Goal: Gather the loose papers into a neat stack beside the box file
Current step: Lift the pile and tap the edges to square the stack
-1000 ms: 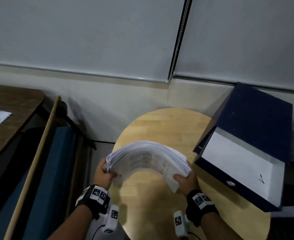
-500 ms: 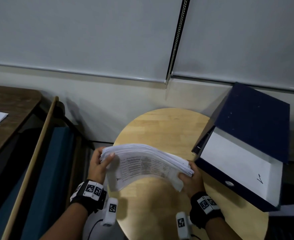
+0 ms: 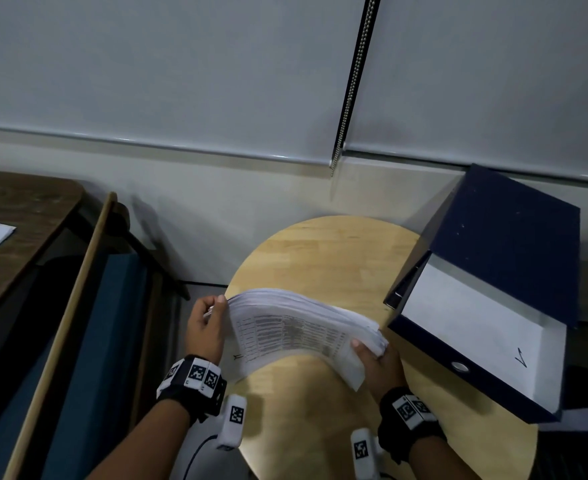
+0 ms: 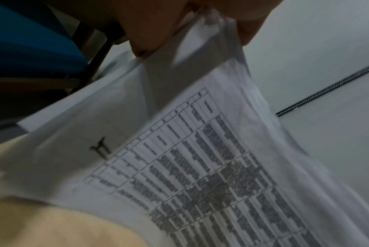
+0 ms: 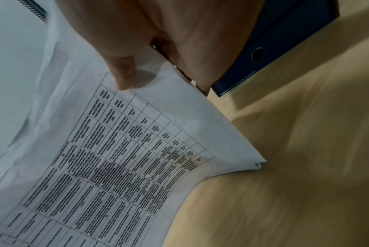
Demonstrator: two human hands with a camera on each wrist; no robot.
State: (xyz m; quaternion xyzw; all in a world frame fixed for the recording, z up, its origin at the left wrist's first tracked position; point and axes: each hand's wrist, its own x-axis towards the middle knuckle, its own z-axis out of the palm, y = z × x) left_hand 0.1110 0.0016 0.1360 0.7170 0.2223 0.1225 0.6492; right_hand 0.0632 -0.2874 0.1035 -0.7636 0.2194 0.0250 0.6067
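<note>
Wrists came nearest the camera, and just past them your hands held the papers [image 3: 296, 327] by their two short ends above the table [image 3: 320, 258]. Your left hand [image 3: 204, 329] had its thumb curled over the top of the left end and the fingers under it; the left wrist view showed those fingers pinching the sheets' corner. Your right hand [image 3: 379, 362] clamped the right end, thumb pressed on the printed top sheet [image 5: 120, 150] and fingers wrapped beneath. A second before, the bundle arched high between your hands; half a second before, it had sagged; at this moment it lay lower and flatter, with its near edge hanging close over the wood, though I could not tell whether it touched. Sheet edges were fanned unevenly at both ends, so the bundle was gathered but not yet squared. Beyond your right hand sat the file [image 3: 493, 306], blue, lid raised, its near corner just beside the papers' right end. That put the bundle about where it belonged; I judged that tapping the edges true and setting it down were what remained.
</note>
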